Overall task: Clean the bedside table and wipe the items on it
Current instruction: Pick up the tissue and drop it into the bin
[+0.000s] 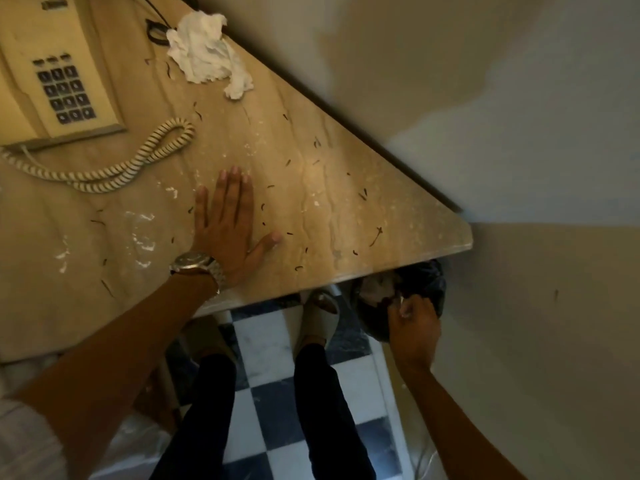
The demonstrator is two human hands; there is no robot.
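Crumb-strewn and streaked white, the bedside table (346,188) carries a phone (52,71) and crumpled tissue (207,50) at its far side, the left hand (228,226) flat with fingers spread, the right hand (414,323) pinching something small over a bin (429,282).

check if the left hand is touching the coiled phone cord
Apart. The head view shows the left hand lying flat on the table top, with a strip of bare marble between its fingertips and the coiled phone cord.
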